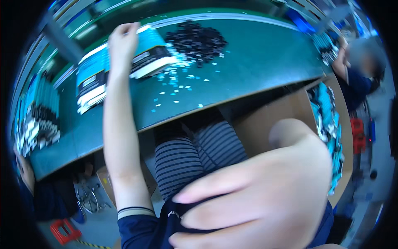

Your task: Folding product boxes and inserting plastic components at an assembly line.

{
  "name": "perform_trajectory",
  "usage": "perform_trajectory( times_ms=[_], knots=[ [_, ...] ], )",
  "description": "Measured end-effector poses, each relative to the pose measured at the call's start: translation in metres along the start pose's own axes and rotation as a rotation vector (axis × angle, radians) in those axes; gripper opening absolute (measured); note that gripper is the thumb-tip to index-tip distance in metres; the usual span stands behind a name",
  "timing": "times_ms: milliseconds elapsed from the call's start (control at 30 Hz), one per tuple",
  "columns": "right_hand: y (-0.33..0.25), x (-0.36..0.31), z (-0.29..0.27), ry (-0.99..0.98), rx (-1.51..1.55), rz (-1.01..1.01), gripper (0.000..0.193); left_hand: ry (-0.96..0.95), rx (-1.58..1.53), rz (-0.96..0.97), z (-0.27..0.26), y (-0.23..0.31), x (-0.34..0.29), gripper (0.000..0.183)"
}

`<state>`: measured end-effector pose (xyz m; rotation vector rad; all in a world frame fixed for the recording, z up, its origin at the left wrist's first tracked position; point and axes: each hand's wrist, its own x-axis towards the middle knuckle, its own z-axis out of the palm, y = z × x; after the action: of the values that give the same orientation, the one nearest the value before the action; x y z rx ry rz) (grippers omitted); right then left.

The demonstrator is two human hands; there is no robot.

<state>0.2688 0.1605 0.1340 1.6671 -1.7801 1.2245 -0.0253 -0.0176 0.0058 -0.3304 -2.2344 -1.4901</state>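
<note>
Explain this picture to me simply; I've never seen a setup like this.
There is no machine here: a person works with two bare hands. This single picture comes from a wide camera worn on the person's head, looking down, so straight edges look bent.

The left hand is among stacks of blue-and-black packets on a green table. Blur hides whether it holds anything. The right hand looks huge because it is close to the camera; its fingers are extended, and nothing shows in its grasp.

Also on the table are a heap of small dark pieces and scattered pale bits. At right, a cardboard box contains similar blue-and-black items. Beyond it is another person.
</note>
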Motion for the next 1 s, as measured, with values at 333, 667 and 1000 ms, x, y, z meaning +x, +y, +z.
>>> perform_trajectory(
  times_ms=[333, 667, 1000],
  knots=[
    [0.284, -0.043, -0.075, 0.028, -0.859, 0.972, 0.03, -0.162, 0.688, -0.137, -0.005, 0.0, -0.03, 0.076],
    [0.347, -0.107, -0.061, 0.058, -0.806, 0.991, 0.025, -0.189, 0.666, -0.138, -0.014, -0.01, -0.024, 0.087],
    [0.319, -0.093, -0.07, 0.349, -0.759, 1.081, 0.038, -0.035, 0.699, -0.04, -0.013, -0.019, -0.024, 0.094]
  ],
)
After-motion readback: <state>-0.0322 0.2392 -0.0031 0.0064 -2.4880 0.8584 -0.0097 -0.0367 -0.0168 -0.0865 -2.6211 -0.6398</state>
